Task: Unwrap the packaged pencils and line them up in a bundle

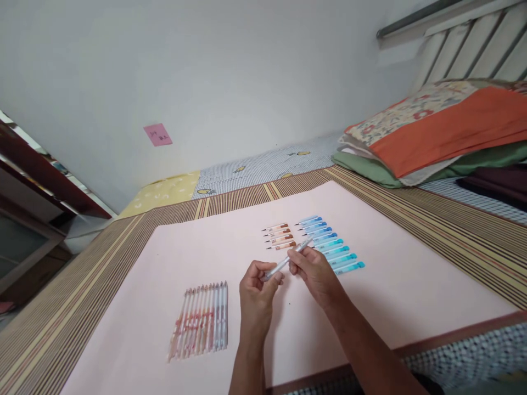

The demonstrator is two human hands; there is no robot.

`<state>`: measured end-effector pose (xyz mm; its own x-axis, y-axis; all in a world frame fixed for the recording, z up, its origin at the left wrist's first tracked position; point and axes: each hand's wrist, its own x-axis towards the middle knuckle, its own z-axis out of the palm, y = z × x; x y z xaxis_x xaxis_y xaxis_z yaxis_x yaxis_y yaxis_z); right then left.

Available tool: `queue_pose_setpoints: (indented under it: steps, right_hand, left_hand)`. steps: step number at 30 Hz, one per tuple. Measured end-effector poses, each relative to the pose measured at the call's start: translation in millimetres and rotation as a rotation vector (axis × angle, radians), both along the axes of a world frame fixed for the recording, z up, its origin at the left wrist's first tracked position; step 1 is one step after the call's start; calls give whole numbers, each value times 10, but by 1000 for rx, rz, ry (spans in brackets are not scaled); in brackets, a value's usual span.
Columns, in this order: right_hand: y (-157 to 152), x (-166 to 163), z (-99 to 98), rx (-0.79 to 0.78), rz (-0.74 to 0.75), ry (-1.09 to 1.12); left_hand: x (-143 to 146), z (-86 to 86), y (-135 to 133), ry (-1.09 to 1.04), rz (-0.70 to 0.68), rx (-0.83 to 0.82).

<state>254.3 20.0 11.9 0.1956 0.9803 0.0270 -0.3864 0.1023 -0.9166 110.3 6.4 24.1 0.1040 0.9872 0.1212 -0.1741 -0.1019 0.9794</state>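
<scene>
Both my hands hold one slim pale pen (287, 259) above a pink sheet (164, 285). My left hand (257, 293) pinches its lower end with closed fingers. My right hand (315, 274) grips the upper part near the tip. Just beyond the hands lie a short row of brown-capped pens (280, 236) and a longer row of blue pens (331, 245). To the left of my left hand lies a row of several clear pink-and-white pens (201, 325).
The pink sheet lies on a striped woven mat (453, 219) on a bed. Folded blankets and pillows (436, 131) are stacked at the back right. A white wall with a pink sticky note (157, 134) is behind. Dark wooden furniture (37, 186) stands at the left.
</scene>
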Motion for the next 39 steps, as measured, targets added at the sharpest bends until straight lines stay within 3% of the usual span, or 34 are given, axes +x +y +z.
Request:
queue_pose_setpoints:
  steps: [5,10,16,24,31,39]
  right_hand:
    - [-39,37,56,43,108,90]
    - [-52,56,13,69,200,12]
    - [5,-66,-97,8,7,-20]
    - [-38,-27,44,47,138,116]
    - [-20,-85,-1,-12,1,83]
    - [-21,-112,31,-11,-112,72]
  left_hand:
    - [21,-29,21,-93,-18,-70]
    - [0,-48,39,-251,-84,-177]
    - [19,-38,25,-239,-61,-164]
    - [20,-60,48,-269,-33,-166]
    - [37,-33,0,-107,45,-43]
    - [70,-65,42,-122,51,-128]
